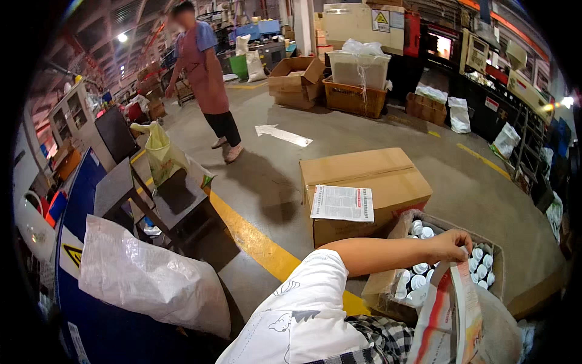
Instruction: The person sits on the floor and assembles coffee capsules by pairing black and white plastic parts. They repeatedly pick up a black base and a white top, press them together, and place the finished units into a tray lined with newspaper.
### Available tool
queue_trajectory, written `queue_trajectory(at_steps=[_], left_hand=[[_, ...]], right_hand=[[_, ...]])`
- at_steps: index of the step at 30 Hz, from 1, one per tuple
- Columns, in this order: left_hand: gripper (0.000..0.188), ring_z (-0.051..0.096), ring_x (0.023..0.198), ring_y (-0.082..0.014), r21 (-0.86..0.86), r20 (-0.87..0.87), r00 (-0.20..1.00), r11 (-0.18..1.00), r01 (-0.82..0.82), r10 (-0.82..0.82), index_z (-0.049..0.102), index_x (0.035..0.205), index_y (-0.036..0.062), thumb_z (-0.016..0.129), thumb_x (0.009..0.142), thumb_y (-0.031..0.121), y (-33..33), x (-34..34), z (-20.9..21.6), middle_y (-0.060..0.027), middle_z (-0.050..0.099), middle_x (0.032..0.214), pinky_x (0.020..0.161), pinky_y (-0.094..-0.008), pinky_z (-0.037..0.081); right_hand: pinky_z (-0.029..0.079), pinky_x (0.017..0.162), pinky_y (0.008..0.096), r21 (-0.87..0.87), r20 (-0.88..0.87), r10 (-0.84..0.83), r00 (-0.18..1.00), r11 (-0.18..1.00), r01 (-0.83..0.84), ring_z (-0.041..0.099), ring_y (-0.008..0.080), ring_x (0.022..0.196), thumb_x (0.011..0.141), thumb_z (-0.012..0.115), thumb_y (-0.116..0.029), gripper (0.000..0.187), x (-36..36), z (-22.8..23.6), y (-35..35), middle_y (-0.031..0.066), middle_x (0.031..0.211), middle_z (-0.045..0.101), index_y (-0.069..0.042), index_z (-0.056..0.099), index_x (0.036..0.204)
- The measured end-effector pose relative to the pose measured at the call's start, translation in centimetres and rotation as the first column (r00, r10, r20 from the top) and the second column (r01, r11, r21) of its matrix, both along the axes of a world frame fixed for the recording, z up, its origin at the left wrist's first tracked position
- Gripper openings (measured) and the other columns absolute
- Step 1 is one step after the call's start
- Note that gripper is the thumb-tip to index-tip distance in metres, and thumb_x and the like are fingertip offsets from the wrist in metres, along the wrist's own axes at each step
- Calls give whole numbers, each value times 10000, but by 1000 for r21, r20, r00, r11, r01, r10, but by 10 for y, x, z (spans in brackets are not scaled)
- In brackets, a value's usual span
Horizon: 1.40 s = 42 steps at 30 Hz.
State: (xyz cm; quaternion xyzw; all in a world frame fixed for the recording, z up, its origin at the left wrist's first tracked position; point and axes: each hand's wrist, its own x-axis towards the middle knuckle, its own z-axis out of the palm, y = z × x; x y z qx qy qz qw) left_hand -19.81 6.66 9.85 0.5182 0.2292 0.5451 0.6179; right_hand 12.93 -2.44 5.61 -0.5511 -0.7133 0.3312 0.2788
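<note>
My left hand (451, 246) reaches across from a white printed sleeve, its fingers closed on the top edge of a white bag with red and orange print (445, 309). The bag hangs upright in front of me, over the near edge of an open carton (388, 291). Inside that carton stand several white-capped bottles or similar round parts (418, 281), partly hidden by my forearm and the bag. A cloudy translucent plastic sheet or bag (500, 330) lies beside the printed bag. My right hand does not show.
A closed carton (364, 170) with a printed sheet (342, 203) on top stands just beyond. At left are a stuffed white sack (151, 273) and a dark chair (176, 197) with a yellowish bag (160, 151). A person in a reddish apron (206, 79) stands farther off, near a floor arrow (284, 134).
</note>
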Motion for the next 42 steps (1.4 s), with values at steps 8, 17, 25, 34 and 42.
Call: queue_trajectory(at_steps=[8, 17, 25, 34, 42], left_hand=[[130, 560, 697, -87, 269, 29, 998, 961, -65, 59, 546, 855, 38, 629, 764, -4, 17, -54, 51, -31, 592, 814, 612, -210, 465], [305, 583, 783, -130, 56, 42, 964, 963, -263, 261, 514, 1027, 23, 661, 761, 3, 51, -66, 21, -58, 581, 860, 707, -246, 499], [366, 607, 789, -151, 14, 79, 939, 942, -336, 334, 508, 1096, 5, 658, 762, -9, 90, -54, 22, -86, 600, 908, 708, -257, 513], [291, 616, 755, -156, -12, 96, 936, 941, -339, 339, 564, 1006, -1, 681, 740, -12, 97, -57, 30, -78, 605, 885, 683, -262, 532], [218, 556, 623, -109, -58, 51, 929, 930, -364, 367, 596, 945, 45, 695, 757, 96, 100, -76, 28, -33, 614, 774, 526, -255, 469]], right_hand=[[423, 857, 327, -30, -2, 23, 1000, 999, -23, 529, 226, 1019, 788, 607, -134, 502, -10, 0, 7, 115, 1145, 551, 14, 436, 1237], [421, 861, 324, -50, -2, -23, 1000, 998, 23, 529, 223, 1020, 794, 598, -133, 489, -2, -3, 7, 115, 1145, 550, 12, 441, 1233], [419, 866, 321, -62, -13, -51, 999, 997, 50, 529, 220, 1022, 799, 590, -133, 477, 6, -4, 10, 115, 1145, 550, 11, 445, 1230], [417, 871, 318, -70, -26, -93, 995, 993, 91, 529, 217, 1024, 805, 581, -132, 463, 19, -6, 12, 115, 1146, 549, 9, 450, 1227], [416, 875, 315, -53, -35, -183, 982, 982, 181, 529, 214, 1026, 811, 573, -132, 452, 45, -3, 6, 115, 1146, 549, 8, 454, 1223]])
